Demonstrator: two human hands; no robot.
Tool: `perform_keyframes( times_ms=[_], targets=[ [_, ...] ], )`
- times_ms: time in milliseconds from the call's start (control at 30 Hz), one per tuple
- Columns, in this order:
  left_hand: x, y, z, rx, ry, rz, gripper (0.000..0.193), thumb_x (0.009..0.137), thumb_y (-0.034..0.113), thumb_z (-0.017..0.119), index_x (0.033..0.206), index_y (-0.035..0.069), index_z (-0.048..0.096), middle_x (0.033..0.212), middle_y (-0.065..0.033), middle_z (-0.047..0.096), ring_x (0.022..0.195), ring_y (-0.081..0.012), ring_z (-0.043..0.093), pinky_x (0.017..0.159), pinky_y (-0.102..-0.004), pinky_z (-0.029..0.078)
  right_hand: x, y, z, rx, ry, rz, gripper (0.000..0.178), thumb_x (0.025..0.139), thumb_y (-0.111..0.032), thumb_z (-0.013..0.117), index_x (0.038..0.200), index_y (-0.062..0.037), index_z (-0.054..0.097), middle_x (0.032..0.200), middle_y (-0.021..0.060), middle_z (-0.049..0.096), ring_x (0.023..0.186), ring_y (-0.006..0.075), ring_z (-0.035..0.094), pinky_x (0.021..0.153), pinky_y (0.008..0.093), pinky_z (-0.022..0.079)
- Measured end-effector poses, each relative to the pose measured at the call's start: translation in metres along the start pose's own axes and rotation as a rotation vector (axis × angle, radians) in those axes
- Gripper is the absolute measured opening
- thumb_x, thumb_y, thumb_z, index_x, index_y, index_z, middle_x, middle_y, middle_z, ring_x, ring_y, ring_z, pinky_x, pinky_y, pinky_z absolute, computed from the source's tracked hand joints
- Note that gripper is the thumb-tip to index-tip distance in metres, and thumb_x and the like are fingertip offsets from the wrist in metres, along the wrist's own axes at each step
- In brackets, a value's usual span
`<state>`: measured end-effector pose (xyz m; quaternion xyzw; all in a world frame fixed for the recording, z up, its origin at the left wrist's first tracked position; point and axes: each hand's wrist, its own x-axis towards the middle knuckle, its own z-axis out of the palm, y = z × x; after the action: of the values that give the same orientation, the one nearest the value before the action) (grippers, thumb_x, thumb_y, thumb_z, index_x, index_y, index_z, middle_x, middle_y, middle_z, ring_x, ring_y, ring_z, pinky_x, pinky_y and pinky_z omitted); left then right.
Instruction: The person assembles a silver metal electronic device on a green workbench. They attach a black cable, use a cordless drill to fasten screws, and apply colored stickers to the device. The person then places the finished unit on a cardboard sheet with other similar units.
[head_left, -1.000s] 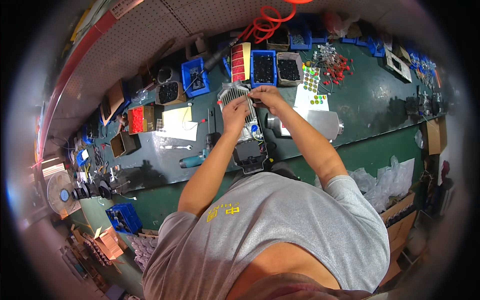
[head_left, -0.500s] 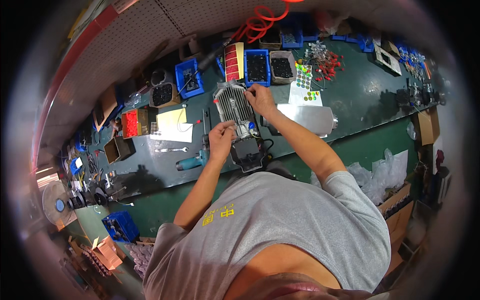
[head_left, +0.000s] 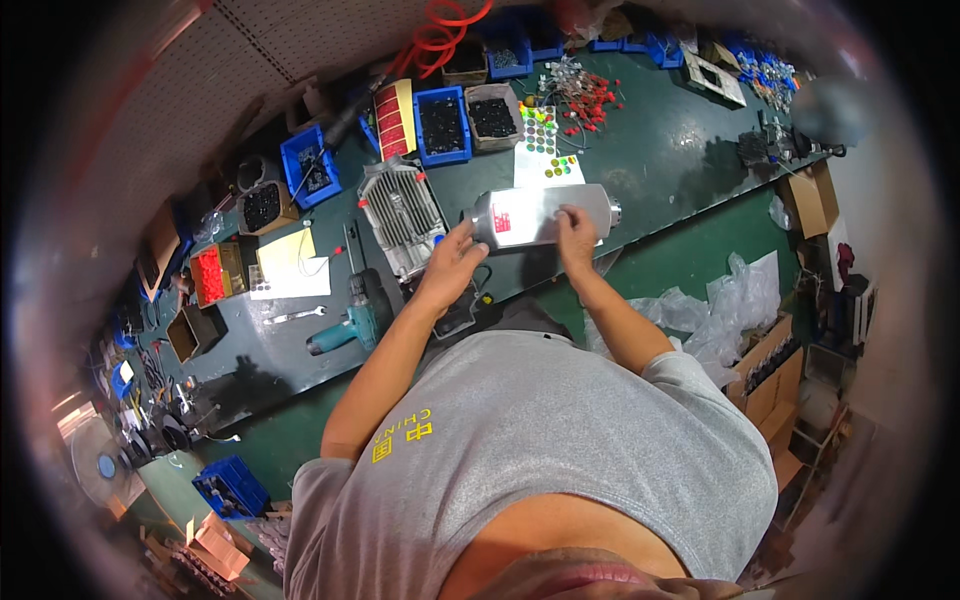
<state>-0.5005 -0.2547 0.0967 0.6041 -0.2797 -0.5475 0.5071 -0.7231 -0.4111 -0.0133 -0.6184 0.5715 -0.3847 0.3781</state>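
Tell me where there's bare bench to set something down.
The widest patch lies right of the silver housing and red-tipped wires, short of the dark fixture; a smaller one between wrench and front edge. Blue bins crowd the back; the finned casting and drill sit close together.

Drill (head_left: 348, 328), housing (head_left: 402, 215), canister (head_left: 528, 212) lie left to right, apparently apart.

Wall panel (head_left: 262, 65), pale, perforated; long workbench (head_left: 665, 135), dark green top, catching light; green floor (head_left: 300, 440) below; round fan (head_left: 106, 465), at far left.
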Motion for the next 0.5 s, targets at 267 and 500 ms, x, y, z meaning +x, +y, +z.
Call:
perform_keyframes(
  times_ms=[267,500],
  targets=[
    [0.083,-0.051,0.061,0.396,0.483,-0.221,0.088,0.088,0.033,0.066,0.153,-0.009,0.024,0.151,-0.0297,0.042,0.141,-0.0357,0.042,0.115,-0.0355,0.034,0.092,0.108,-0.087,-0.520,0.201,-0.003,0.048,0.085,-0.022,0.070,0.121,0.0088,0.063,0.114,0.0257,0.068,0.102,0.0374,0.067,0.093,0.0418,0.052],
    [0.109,-0.080,0.061,0.169,0.509,-0.382,0.064,0.084,0.023,0.065,0.137,-0.010,0.050,0.130,-0.0281,0.061,0.121,-0.0334,0.060,0.099,-0.0395,0.048,0.119,0.160,-0.096,-0.165,-0.137,0.327,0.039,0.087,-0.024,0.072,0.110,0.0075,0.068,0.097,0.0126,0.072,0.086,0.0203,0.067,0.079,0.0320,0.053]
  ],
)
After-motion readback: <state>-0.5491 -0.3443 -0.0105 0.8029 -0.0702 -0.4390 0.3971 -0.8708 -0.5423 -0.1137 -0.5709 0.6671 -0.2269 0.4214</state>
